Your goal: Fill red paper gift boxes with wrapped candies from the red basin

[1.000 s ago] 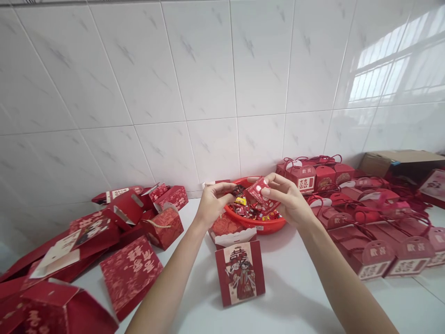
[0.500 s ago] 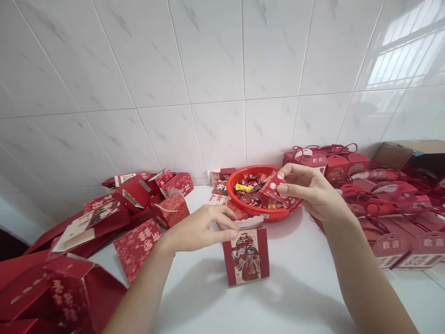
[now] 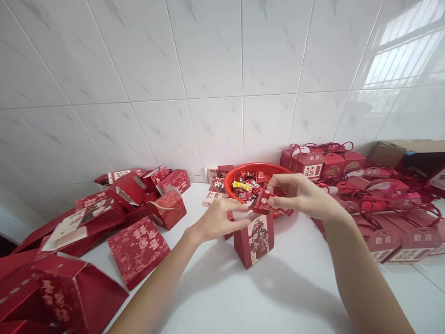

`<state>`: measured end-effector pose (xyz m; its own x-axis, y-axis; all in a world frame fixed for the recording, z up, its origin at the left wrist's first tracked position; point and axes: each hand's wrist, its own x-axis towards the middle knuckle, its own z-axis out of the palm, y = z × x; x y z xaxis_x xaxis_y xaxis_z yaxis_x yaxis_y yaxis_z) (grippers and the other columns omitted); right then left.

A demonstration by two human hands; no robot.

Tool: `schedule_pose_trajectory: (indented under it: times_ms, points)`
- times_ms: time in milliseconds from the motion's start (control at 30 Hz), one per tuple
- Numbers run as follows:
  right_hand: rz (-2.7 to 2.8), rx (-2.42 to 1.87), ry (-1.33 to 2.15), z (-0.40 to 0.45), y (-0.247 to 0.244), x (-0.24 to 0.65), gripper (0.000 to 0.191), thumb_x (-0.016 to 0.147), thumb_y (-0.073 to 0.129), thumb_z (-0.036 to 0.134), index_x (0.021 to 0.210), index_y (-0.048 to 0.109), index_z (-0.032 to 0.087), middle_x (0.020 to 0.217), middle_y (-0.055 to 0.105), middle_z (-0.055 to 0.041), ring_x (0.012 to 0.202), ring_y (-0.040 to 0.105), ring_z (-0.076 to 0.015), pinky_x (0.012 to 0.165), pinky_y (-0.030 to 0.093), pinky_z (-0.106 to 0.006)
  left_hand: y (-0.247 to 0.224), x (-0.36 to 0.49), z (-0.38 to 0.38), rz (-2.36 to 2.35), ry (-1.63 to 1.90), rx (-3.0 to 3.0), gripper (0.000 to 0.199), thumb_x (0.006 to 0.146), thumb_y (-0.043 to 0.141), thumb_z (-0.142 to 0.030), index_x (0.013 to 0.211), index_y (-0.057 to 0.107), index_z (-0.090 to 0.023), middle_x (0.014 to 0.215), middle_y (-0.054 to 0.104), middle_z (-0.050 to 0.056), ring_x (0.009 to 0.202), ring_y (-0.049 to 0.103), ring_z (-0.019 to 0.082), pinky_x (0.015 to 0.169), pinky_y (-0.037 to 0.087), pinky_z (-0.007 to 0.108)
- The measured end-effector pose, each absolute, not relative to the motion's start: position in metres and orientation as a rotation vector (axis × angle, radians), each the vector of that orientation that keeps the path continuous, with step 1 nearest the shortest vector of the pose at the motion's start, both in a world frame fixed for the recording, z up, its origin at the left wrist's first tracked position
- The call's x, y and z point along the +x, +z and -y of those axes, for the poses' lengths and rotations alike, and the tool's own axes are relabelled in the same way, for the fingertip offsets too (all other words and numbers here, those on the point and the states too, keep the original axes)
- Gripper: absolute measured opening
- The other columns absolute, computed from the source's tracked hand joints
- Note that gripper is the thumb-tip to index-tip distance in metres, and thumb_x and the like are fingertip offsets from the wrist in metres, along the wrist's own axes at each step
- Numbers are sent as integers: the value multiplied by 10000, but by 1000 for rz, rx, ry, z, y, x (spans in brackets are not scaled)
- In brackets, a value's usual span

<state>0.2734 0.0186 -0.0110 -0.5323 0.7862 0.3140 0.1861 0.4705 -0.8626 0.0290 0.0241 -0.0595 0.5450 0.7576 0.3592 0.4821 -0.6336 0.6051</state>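
A small red gift box (image 3: 257, 242) with a pale picture panel stands on the white table in front of me, turned at an angle. My left hand (image 3: 222, 219) is at its upper left edge, fingers and thumb closed on the rim. Between the thumb and fingers of my right hand (image 3: 301, 197) is a red packet with white spots (image 3: 263, 200), tilted just above the box's top. Behind both hands sits a red plastic basin (image 3: 229, 178) of wrapped sweets, a yellow one (image 3: 241, 186) among them. My right hand covers part of the basin.
At the left lies a heap of red boxes (image 3: 86, 287), with a flat square one (image 3: 139, 250) nearest the middle. Rows of red boxes with cord handles (image 3: 385, 243) fill the right. A cardboard box (image 3: 399, 150) stands at the back right, and a tiled wall (image 3: 215, 130) rises behind.
My right hand has brought the red packet down and left, from over the basin to the box's top. The box has turned and shifted slightly right, with my left hand at its rim.
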Motion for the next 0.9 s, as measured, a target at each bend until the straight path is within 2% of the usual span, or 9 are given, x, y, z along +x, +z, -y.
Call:
schedule_pose_trajectory:
  times_ms: [133, 333, 400, 600, 700, 800, 900]
  points:
    - [2049, -817, 1015, -25, -14, 274, 191, 817, 707, 333, 826, 600, 175, 733, 589, 1, 637, 531, -122, 568, 427, -244, -63, 30, -23, -1006, 818, 2321, 412, 721, 820, -314, 1120, 764, -229, 969, 770, 30, 807, 668, 197, 695, 528, 293]
    - [2140, -828, 993, -32, -19, 269, 173, 822, 692, 318, 801, 612, 166, 725, 585, 3, 649, 537, -125, 577, 411, -239, -65, 27, -26, -1030, 817, 2296, 496, 667, 849, -322, 1141, 751, -210, 1112, 759, 67, 1011, 679, 271, 878, 549, 370]
    - [2128, -824, 962, -34, -21, 266, 161, 820, 691, 304, 804, 611, 165, 760, 607, -4, 668, 558, -128, 598, 427, -240, -65, 26, -26, -1041, 814, 2273, 527, 661, 851, -325, 1163, 743, -209, 1137, 752, 80, 1058, 670, 289, 896, 556, 384]
    - [2254, -788, 957, -33, -22, 259, 111, 844, 656, 272, 825, 625, 167, 833, 662, -24, 715, 593, -139, 613, 456, -240, -62, 27, -23, -921, 763, 2181, 448, 725, 785, -264, 1170, 738, -242, 1100, 753, 26, 916, 695, 222, 725, 596, 296]
    - [2277, -777, 928, -31, -22, 257, 83, 854, 637, 249, 854, 654, 168, 907, 695, -42, 809, 631, -164, 668, 490, -253, -60, 27, -22, -926, 770, 2192, 478, 713, 787, -234, 1187, 729, -248, 1120, 748, 21, 957, 684, 225, 772, 586, 297]
    - [2221, -755, 948, -29, -21, 255, 81, 867, 624, 236, 848, 659, 165, 897, 708, -44, 819, 649, -172, 672, 502, -257, -59, 28, -22, -957, 769, 2241, 443, 704, 785, -222, 1144, 741, -242, 1070, 756, 18, 949, 676, 227, 797, 561, 302]
    - [2166, -713, 985, -30, -23, 251, 85, 867, 637, 239, 838, 656, 162, 864, 708, -42, 798, 657, -173, 700, 513, -273, -59, 28, -22, -991, 741, 2220, 333, 720, 766, -246, 1051, 749, -218, 927, 751, 6, 788, 670, 191, 647, 536, 263]
